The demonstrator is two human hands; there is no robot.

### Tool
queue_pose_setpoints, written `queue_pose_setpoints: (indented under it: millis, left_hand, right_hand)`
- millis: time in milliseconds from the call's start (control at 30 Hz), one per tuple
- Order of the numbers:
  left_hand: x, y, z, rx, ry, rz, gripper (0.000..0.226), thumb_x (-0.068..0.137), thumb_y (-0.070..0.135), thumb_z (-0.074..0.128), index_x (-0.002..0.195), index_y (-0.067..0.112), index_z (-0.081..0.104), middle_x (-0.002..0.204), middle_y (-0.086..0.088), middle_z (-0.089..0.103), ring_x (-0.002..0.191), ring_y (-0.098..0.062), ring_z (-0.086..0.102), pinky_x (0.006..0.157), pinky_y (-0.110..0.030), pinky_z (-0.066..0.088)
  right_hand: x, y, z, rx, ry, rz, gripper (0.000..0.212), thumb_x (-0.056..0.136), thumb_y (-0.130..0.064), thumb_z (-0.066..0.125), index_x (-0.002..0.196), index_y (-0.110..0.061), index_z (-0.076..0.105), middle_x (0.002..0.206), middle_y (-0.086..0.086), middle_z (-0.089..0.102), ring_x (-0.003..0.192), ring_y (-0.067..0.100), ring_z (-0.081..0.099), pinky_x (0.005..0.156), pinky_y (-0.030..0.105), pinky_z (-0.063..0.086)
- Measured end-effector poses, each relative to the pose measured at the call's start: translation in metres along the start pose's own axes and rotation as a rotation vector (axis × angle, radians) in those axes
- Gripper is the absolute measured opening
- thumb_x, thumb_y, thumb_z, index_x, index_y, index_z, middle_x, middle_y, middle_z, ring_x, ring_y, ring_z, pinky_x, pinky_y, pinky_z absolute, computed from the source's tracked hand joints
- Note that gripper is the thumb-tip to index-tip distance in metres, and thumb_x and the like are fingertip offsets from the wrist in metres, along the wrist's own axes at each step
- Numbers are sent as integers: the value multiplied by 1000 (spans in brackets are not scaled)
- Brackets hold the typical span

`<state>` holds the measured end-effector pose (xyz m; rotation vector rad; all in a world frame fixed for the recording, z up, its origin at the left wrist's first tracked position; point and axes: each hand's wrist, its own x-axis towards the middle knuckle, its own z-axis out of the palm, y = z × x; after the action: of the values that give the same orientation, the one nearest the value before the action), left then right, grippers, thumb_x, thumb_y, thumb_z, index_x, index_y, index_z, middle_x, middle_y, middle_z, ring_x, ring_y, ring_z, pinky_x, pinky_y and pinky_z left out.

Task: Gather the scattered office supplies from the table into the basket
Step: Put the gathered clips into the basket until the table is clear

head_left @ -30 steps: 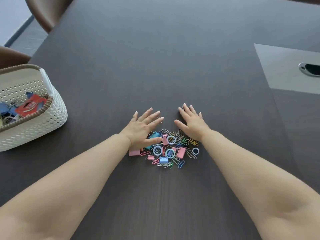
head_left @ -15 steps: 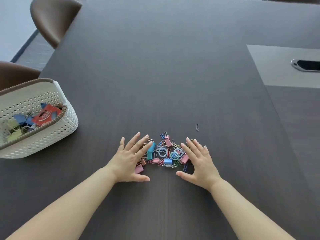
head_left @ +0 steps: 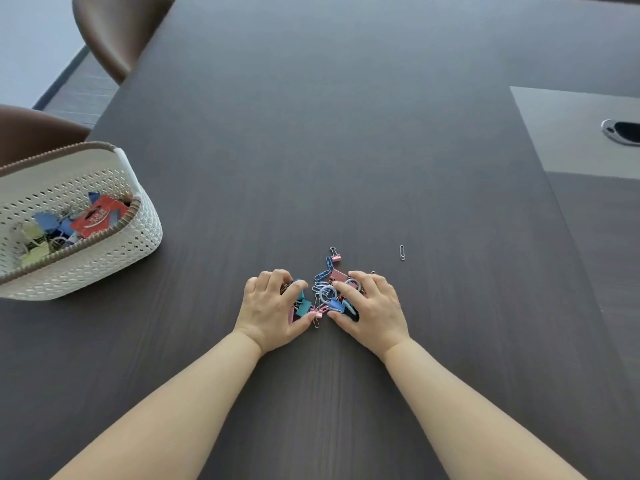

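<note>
A small pile of coloured paper clips and binder clips (head_left: pixel 325 292) lies on the dark table (head_left: pixel 311 150), squeezed between my two hands. My left hand (head_left: pixel 272 308) curls its fingers round the pile's left side, over a teal binder clip. My right hand (head_left: pixel 372 306) curls round the right side, over a blue binder clip and rings. A pink binder clip (head_left: pixel 335 256) sits just beyond the pile. One lone silver paper clip (head_left: pixel 402 252) lies apart to the right. The white perforated basket (head_left: pixel 114 251) stands at the left and holds several supplies.
Two brown chairs stand past the table's left edge, one at the top (head_left: pixel 117 29), one behind the basket (head_left: pixel 31 133). A grey panel (head_left: pixel 561 133) with a cable grommet (head_left: pixel 621 131) is set in the table at the right.
Both hands went from flat and spread beside the clips to curled inward, drawing the pile tighter between them. The lone silver clip stayed behind on the right.
</note>
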<state>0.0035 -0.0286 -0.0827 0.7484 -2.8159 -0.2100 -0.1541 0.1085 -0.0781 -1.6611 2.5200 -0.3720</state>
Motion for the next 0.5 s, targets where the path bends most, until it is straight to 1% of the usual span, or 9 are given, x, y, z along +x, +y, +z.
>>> queue_pose_setpoints:
  millis: [67, 133, 167, 233, 300, 333, 400, 433, 500]
  left_hand:
    - [0, 1, -2, 14, -18, -32, 53, 71, 66, 40, 104, 29, 59, 99, -1, 43, 87, -22, 43, 75, -38, 42]
    - [-3, 2, -3, 50, -57, -35, 61, 69, 70, 38, 109, 30, 60, 101, 0, 40, 89, -22, 41, 78, -38, 38]
    - [-5, 2, -5, 62, -81, -22, 67, 67, 72, 37, 113, 29, 59, 104, 0, 40, 92, -22, 40, 80, -37, 34]
    - [-14, -2, -7, 70, -125, 26, 78, 65, 76, 37, 122, 25, 54, 114, -1, 39, 101, -23, 39, 83, -37, 27]
    - [-26, -8, -9, 84, -164, 80, 87, 64, 78, 37, 131, 24, 44, 125, -2, 38, 112, -23, 37, 89, -38, 25]
    - [-31, -10, -10, 94, -174, 98, 90, 63, 79, 38, 133, 23, 40, 128, -1, 37, 115, -23, 36, 92, -38, 24]
    - [-37, -10, -10, 100, -167, 91, 87, 64, 79, 39, 131, 24, 43, 126, 0, 38, 113, -22, 37, 93, -38, 28]
    - [-40, -9, -10, 97, -151, 68, 81, 65, 78, 40, 126, 25, 47, 122, 0, 40, 108, -22, 39, 91, -39, 34]
    - [-43, -5, -11, 85, -102, 4, 67, 67, 74, 41, 112, 25, 55, 111, 0, 41, 96, -22, 40, 81, -39, 47]
  right_hand:
    - [-2, -2, 0, -9, 56, -3, 47, 76, -60, 47, 105, -27, 65, 108, 5, 64, 92, 26, 58, 70, 38, 54]
    - [-3, -3, 0, -16, 76, -12, 45, 75, -59, 48, 99, -26, 68, 103, 5, 65, 82, 25, 59, 62, 33, 52]
    - [-3, -2, 0, -7, 80, -18, 44, 74, -58, 51, 97, -26, 69, 101, 6, 65, 79, 25, 59, 59, 31, 52]
    - [-2, -1, 1, 21, 85, -29, 39, 71, -55, 63, 95, -24, 70, 100, 7, 65, 75, 25, 58, 58, 30, 52]
    - [-2, 0, 1, 36, 85, -39, 41, 65, -50, 76, 94, -22, 70, 98, 8, 65, 72, 26, 58, 57, 30, 52]
    - [-2, -1, 0, 38, 80, -41, 41, 62, -49, 78, 92, -22, 70, 97, 9, 65, 70, 25, 59, 56, 29, 53]
    - [-1, -3, -3, 45, 66, -38, 39, 60, -48, 80, 86, -21, 70, 93, 9, 65, 64, 23, 59, 50, 27, 51]
    - [0, -3, -5, 45, 51, -33, 37, 60, -48, 80, 82, -21, 69, 91, 8, 65, 59, 22, 59, 46, 25, 49]
    - [4, -3, -7, 33, 6, -16, 35, 59, -48, 81, 77, -22, 67, 88, 7, 63, 52, 20, 58, 40, 23, 46]
